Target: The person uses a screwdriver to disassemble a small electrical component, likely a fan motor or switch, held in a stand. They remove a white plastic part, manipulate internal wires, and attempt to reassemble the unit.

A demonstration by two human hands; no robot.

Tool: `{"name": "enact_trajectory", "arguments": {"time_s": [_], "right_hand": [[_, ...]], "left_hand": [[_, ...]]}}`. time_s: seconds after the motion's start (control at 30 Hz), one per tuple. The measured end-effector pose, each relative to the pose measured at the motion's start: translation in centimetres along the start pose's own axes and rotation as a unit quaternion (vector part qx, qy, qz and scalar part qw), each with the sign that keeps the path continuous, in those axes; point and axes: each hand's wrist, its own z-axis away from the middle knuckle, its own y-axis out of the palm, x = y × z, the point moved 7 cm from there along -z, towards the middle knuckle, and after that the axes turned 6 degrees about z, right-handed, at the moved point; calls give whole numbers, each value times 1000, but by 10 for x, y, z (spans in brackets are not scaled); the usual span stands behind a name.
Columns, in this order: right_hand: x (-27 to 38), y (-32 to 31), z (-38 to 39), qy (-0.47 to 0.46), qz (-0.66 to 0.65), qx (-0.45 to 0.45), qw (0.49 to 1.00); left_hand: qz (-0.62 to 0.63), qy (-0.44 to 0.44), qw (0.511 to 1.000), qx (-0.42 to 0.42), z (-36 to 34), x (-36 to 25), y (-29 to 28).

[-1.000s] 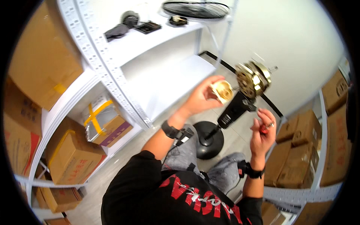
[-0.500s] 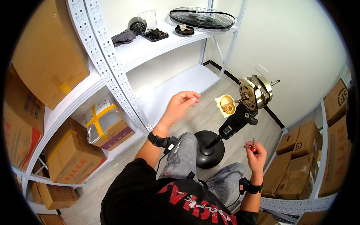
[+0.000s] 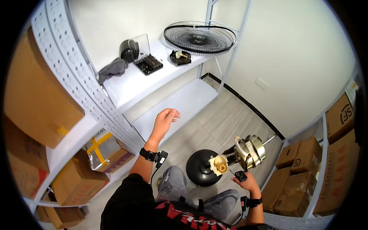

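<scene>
A bare fan motor [image 3: 253,152] with a metal shaft stands above a round black base [image 3: 196,180]. On its near left side sits a cream gearbox housing [image 3: 219,165] with its round inside exposed. My right hand [image 3: 249,183] is closed at the black fitting [image 3: 240,176] just under the motor. A thin screwdriver shaft [image 3: 231,172] shows beside its fingers; the handle is hidden. My left hand [image 3: 165,119] is raised in front of the shelf, away from the fan, with fingers curled together. Whatever is between them, if anything, is too small to make out.
On the white shelf [image 3: 134,90] lie a fan grille [image 3: 199,38], an open bit set [image 3: 148,64], a dark motor cover [image 3: 129,50], a grey cloth [image 3: 114,69] and a small black part [image 3: 180,57]. Cardboard boxes [image 3: 295,188] fill racks on both sides.
The view has shifted, and the fan motor now appears lower. My right hand has brought the screwdriver up beside the motor's underside. My left hand has drawn away from the gearbox housing.
</scene>
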Motion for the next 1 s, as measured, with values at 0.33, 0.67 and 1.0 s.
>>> {"name": "enact_trajectory", "arguments": {"time_s": [0.33,0.67,1.0], "right_hand": [[57,-79,116,308,-197,-44,930],[61,-91,190,380,-286,-138,869],[61,-96,165,373,-264,-147,877]], "left_hand": [[-191,5,981,28,-112,-132,-38],[-392,74,916,-31,-252,-136,-29],[-532,125,837,1,-332,-121,-46]]}}
